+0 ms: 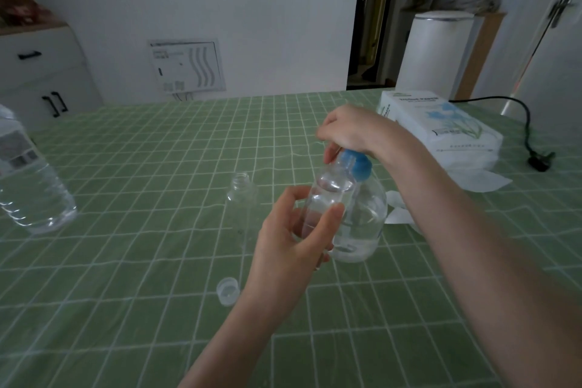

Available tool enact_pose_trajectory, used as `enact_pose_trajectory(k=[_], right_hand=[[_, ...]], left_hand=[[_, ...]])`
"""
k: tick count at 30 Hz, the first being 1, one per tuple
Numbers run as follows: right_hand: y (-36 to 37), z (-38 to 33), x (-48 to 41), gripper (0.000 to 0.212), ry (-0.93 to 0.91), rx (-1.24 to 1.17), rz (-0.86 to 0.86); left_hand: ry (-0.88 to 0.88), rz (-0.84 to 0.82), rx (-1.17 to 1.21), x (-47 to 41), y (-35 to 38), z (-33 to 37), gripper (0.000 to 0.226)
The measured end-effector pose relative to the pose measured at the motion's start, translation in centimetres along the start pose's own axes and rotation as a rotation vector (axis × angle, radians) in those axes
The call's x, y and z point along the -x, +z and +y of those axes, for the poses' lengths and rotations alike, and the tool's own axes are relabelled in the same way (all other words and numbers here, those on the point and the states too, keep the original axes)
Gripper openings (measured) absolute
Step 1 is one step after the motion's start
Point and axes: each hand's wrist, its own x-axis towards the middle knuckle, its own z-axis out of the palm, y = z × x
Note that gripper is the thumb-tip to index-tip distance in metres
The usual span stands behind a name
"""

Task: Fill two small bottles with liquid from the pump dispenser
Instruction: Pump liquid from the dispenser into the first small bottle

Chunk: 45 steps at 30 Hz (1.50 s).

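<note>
Pump head [360, 168] half-hidden beneath right hand [348, 129]

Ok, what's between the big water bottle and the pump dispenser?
Head view: an uncapped small bottle stands there, then the left hand holding the second small bottle.

Tissue pack [441, 126], table, 2 o'clock: top heading reads "TISSUE PAPER"; the smaller lines under it and on the front edge are too blurred to read.
Water bottle [30, 179], table, 9 o'clock: grey label, print unreadable.
Wall panel [187, 64], 11 o'clock: small markings, none legible.
</note>
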Motion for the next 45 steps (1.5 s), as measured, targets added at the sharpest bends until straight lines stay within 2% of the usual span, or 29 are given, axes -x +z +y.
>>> enact_pose_trajectory(k=[32, 45], right_hand=[[-0.15, 0.19, 0.01, 0.036, 0.002, -0.022, 0.009], [0.01, 0.10, -0.09, 0.034, 0.014, -0.024, -0.007]], left_hand=[[-0.006, -0.007, 0.011, 0.00, 0.21, 0.09, 0.038], [-0.006, -0.007, 0.008, -0.06, 0.16, 0.01, 0.030]])
